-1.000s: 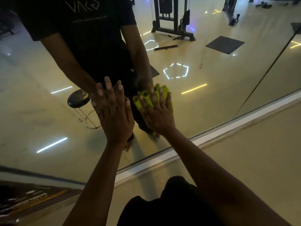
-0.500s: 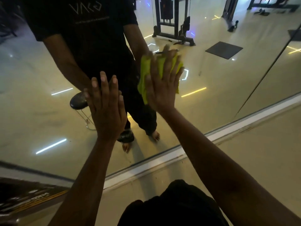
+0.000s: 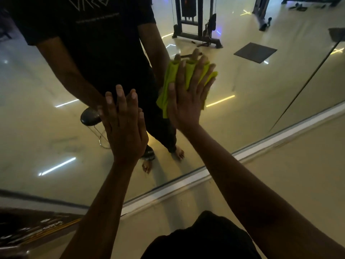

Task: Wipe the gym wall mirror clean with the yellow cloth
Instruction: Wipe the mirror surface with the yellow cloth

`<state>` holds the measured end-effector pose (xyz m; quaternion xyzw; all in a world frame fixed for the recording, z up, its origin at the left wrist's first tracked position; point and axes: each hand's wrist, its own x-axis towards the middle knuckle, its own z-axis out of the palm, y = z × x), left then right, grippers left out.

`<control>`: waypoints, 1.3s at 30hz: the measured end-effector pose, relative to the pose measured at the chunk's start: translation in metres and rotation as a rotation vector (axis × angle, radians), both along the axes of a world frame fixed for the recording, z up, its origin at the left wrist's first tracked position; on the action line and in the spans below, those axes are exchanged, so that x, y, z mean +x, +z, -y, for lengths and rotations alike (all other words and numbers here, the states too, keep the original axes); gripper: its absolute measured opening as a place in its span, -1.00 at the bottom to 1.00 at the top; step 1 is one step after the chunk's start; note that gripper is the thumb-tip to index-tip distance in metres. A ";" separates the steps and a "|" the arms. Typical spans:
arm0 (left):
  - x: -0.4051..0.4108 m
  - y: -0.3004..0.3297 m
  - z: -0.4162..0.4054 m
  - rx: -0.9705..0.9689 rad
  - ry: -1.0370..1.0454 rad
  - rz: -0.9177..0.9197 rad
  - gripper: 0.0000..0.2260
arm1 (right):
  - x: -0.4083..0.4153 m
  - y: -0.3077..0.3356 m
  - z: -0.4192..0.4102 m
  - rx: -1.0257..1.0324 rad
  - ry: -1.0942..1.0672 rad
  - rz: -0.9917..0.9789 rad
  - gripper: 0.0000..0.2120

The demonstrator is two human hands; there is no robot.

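Right hand (image 3: 188,101) flat on the yellow cloth (image 3: 169,86), fingers straight and spread, palm pressing it against the mirror (image 3: 261,101). Nothing curled round the cloth, so that grip is apart, holding by pressure only.

Left hand (image 3: 125,128) also flat on the glass, left of the cloth and lower, fingers straight and close together, holding nothing. Looks like a brace.

Cloth position: pinned under the right palm and fingers, bunched in folds. It sticks out past the thumb side and between the fingertips. Its long axis runs roughly along the fingers, tilted a little, from the heel of the hand up to the fingertips.

Key relation: cloth is directly under the right hand, so no reach needed; the right hand is the working one. Left hand sits just beside the cloth's lower-left edge, apart from it, so a stroke toward the left would meet it soon. Open glass lies right of and above the cloth.

Mirror's bottom frame (image 3: 186,186) is well below the cloth; that lower strip likely needs passes too.

Risk: a loose fold slipping out from under a flat palm.
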<state>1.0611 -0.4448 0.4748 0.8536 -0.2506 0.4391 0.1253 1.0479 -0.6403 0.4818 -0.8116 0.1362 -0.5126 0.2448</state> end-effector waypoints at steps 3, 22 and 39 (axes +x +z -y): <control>-0.002 0.000 0.001 0.008 0.016 -0.007 -0.46 | -0.019 -0.063 -0.034 -0.276 0.196 -0.208 -0.40; -0.012 -0.026 0.013 -0.109 0.038 -0.050 -0.48 | -0.016 -0.048 0.001 0.166 0.004 -0.022 -0.30; -0.012 -0.025 0.009 -0.103 0.012 -0.040 -0.48 | -0.013 -0.058 -0.037 -0.017 0.114 -0.109 -0.34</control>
